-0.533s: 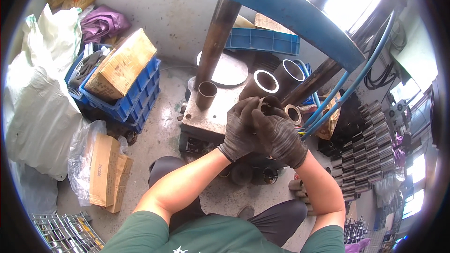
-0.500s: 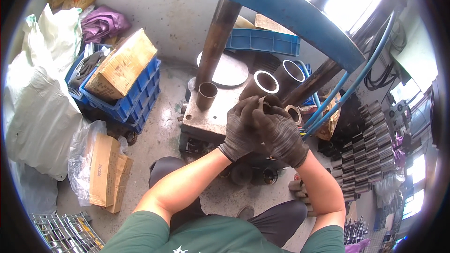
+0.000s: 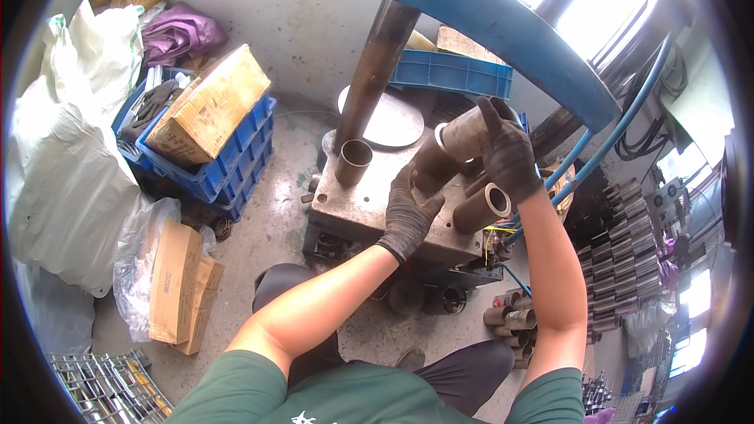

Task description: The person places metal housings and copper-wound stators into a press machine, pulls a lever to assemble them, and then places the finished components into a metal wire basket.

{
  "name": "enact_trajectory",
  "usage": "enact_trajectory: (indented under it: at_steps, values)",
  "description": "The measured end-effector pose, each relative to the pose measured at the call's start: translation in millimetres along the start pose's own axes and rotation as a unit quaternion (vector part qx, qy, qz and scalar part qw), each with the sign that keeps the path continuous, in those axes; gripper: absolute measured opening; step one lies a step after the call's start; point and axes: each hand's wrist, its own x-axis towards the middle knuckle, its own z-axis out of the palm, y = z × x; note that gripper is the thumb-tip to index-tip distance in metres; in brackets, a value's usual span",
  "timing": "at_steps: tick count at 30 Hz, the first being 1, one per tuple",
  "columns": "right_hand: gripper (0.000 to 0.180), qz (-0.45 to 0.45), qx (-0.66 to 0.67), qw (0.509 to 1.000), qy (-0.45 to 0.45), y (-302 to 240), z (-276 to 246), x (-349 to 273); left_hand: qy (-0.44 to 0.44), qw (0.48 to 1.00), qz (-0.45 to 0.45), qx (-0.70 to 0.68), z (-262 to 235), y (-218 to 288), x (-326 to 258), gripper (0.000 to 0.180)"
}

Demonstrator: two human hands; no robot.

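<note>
My right hand (image 3: 509,155), in a dark glove, is raised over the grey steel press block (image 3: 353,206) and grips a light grey metal tube (image 3: 462,132) tilted on its side. My left hand (image 3: 407,218), also gloved, is closed around a darker tube (image 3: 428,166) just below it. A third tube (image 3: 482,207) lies with its open end facing me below my right wrist; whether a hand touches it I cannot tell. A short tube (image 3: 353,161) stands upright at the block's far left, beside the dark press column (image 3: 377,71).
Blue crates (image 3: 236,159) carrying a cardboard box (image 3: 208,106) stand at left, with white sacks (image 3: 67,165) and bagged flat cartons (image 3: 174,279). A blue press frame (image 3: 503,27) hangs overhead, with blue hoses (image 3: 609,149). Loose tubes (image 3: 510,318) lie on the floor and stacked ones (image 3: 620,251) at right.
My hands were clasped together over the block's near right side. They have parted: the right has risen with a tube, the left now holds a lower tube.
</note>
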Motion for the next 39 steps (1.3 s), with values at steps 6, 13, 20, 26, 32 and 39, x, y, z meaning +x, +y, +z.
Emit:
enact_trajectory:
  at_steps: [6,13,20,26,32,39]
  values:
    - [0.077,0.157,0.07,0.982,-0.076,61.0,46.6,9.5,-0.041,0.997,-0.048,-0.046,16.3,-3.4,-8.2,0.084]
    - [0.073,0.278,-0.116,0.932,-0.2,22.1,39.4,47.5,-0.093,0.99,-0.097,-0.03,-7.1,19.7,-13.3,0.08]
    - [0.067,0.272,-0.109,0.929,-0.225,15.1,36.9,73.7,-0.082,0.956,-0.257,-0.116,-13.9,57.3,-14.5,0.075]
    - [0.073,0.241,-0.007,0.967,-0.081,65.2,50.8,18.0,-0.064,0.948,-0.262,-0.166,-25.3,67.0,-17.2,0.074]
    - [0.078,0.261,0.075,0.962,-0.033,83.4,55.5,-0.9,-0.096,0.942,-0.281,-0.155,-31.6,81.2,-17.0,0.071]
    - [0.045,0.225,-0.153,0.934,-0.23,2.1,36.7,77.7,-0.096,0.939,-0.294,-0.147,-30.9,83.2,-17.4,0.071]
